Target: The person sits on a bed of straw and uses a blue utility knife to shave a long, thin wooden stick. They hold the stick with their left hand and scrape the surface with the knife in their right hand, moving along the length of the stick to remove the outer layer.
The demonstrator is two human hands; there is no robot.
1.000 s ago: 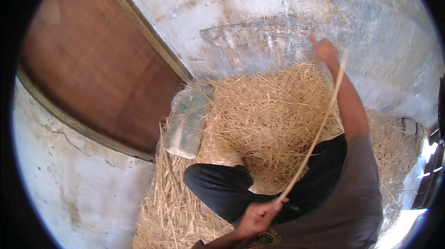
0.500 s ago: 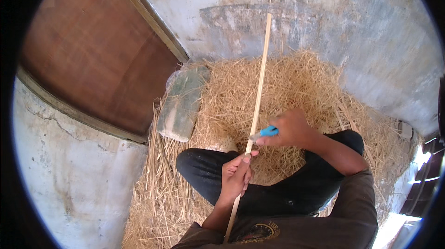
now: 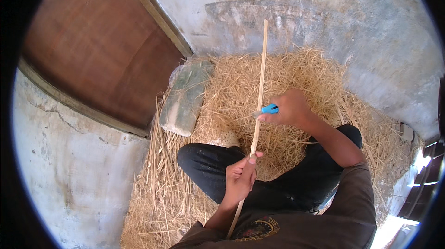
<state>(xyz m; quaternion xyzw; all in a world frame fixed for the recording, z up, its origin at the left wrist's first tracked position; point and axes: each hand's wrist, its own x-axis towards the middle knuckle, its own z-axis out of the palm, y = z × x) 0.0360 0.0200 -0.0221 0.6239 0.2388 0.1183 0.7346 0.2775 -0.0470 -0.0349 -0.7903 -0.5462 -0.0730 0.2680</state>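
Note:
A long, pale wooden strip (image 3: 262, 73) runs from my lap up toward the far wall, tilted slightly right. My left hand (image 3: 241, 175) is closed around its lower part, thumb lying along it. Higher up, my right hand (image 3: 289, 107) grips a blue-handled knife (image 3: 270, 109), whose short blade touches the strip's right side. The strip bends a little between my two hands. Its lower end passes under my left wrist against my dark shirt (image 3: 296, 230).
Straw-like shavings (image 3: 287, 68) cover the floor around my crossed legs. A worn greenish block (image 3: 185, 98) lies to the left. Behind it is a brown panel in a wooden frame (image 3: 106, 49). A stained wall (image 3: 324, 12) stands at the far side.
My right hand has moved the knife up along the strip, away from my left hand. The strip's far end sits slightly lower. My left hand still holds the strip.

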